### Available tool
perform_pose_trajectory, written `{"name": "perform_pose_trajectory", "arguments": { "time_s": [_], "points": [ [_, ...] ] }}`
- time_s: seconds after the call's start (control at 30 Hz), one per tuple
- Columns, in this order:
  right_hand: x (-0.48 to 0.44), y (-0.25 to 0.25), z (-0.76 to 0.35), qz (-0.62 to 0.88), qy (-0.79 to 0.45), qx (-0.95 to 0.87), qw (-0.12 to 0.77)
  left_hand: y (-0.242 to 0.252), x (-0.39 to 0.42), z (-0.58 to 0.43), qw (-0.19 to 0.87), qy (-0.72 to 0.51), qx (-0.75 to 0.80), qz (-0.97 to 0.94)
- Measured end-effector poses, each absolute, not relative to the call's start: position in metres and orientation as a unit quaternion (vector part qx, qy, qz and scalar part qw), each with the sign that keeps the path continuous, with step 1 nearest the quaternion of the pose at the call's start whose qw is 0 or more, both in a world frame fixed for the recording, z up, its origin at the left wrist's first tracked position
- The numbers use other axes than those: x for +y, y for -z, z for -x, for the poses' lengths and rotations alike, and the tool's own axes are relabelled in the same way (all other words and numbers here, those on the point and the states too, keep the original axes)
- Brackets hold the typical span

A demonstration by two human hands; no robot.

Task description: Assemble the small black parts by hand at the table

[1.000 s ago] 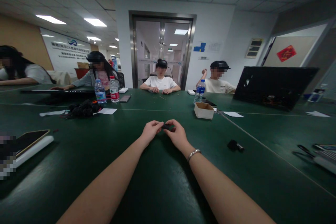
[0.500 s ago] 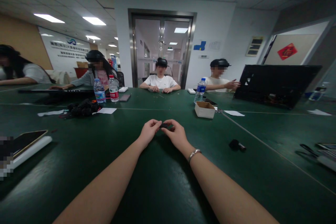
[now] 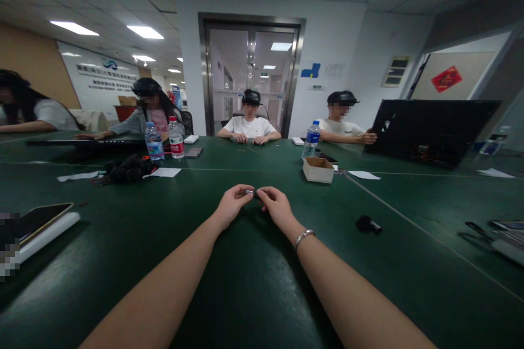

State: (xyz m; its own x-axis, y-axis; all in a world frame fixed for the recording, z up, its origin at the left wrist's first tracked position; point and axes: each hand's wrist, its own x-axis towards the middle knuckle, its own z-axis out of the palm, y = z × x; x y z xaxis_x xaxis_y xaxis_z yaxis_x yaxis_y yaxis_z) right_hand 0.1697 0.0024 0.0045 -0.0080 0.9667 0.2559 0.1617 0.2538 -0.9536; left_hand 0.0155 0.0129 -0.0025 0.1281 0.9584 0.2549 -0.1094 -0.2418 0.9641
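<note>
Above the green table point(image 3: 229, 294), in front of me, my left hand point(image 3: 232, 206) and my right hand point(image 3: 277, 208) meet at a small black-and-silver piece point(image 3: 249, 192). Its silver part shows at my left fingertips, and a dark part sits between them and my right fingers. Both hands are closed in a pinch. Fingers cover much of the piece, so its kind is unclear, as is whether its two parts are joined. A silver bracelet point(image 3: 304, 239) circles my right wrist.
An open cardboard box point(image 3: 318, 172) and a water bottle point(image 3: 311, 140) stand ahead to the right. Nearer lies a small black item with a silver end point(image 3: 368, 224). A phone point(image 3: 45, 219) is at left. Several people sit opposite; one holds a large black panel point(image 3: 434, 131).
My fingers have shifted on the small piece, and a silver part now shows at my left fingertips. Across the table, the person at right has brought a hand onto the black panel's edge.
</note>
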Motion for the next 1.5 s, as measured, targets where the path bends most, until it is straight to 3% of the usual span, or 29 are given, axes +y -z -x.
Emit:
{"name": "perform_pose_trajectory", "arguments": {
  "time_s": [0.3,0.53,0.77,1.07,1.23,1.5],
  "points": [
    [0.0024,-0.0014,-0.1706,0.471,-0.379,-0.603,0.520,0.0011,0.0161,-0.0179,0.458,-0.508,0.448,-0.575],
    [0.0034,0.0015,-0.1700,0.431,-0.406,-0.619,0.516,0.0031,0.0161,-0.0109,0.343,-0.449,0.523,-0.639],
    [0.0028,-0.0013,-0.1697,0.444,-0.405,-0.610,0.516,0.0057,0.0159,-0.0097,0.293,-0.419,0.506,-0.695],
    [0.0048,-0.0012,-0.1698,0.457,-0.401,-0.599,0.520,-0.0006,0.0125,-0.0113,0.364,-0.481,0.419,-0.679],
    [0.0040,-0.0014,-0.1686,0.456,-0.404,-0.602,0.517,0.0017,0.0152,-0.0107,0.411,-0.471,0.459,-0.632],
    [0.0012,-0.0036,-0.1695,0.468,-0.392,-0.607,0.509,0.0045,0.0184,-0.0084,0.390,-0.483,0.430,-0.655]
  ]
}}
